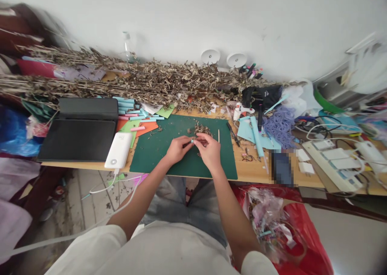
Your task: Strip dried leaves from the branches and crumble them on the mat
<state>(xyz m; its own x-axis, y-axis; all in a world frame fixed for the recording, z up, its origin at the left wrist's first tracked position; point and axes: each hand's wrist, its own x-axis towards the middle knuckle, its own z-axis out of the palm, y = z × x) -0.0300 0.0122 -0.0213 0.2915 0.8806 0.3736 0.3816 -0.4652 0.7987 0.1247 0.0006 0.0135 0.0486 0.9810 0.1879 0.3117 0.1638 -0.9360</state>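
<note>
My left hand (177, 149) and my right hand (208, 149) meet above a green cutting mat (157, 158). Between their fingertips is the pale blue end of a small paper tube (192, 141); the fingers cover most of it. Both hands are closed in a pinch around it. Just beyond the right fingers lies a small heap of crumbled dried leaves (202, 128), with crumbs scattered over the mat. A thin pale stick (219, 135) rests to the right of that hand, and a black pen (233, 134) lies at the mat's right edge.
Dried stalks (169, 79) line the back. Left are a black tablet case (78, 140), a white power bank (118, 150) with cable, and rolled paper tubes (125, 104). Right are a glue gun (242, 111), purple yarn (279, 124) and a power strip (332, 166). A red bag (308, 230) hangs below.
</note>
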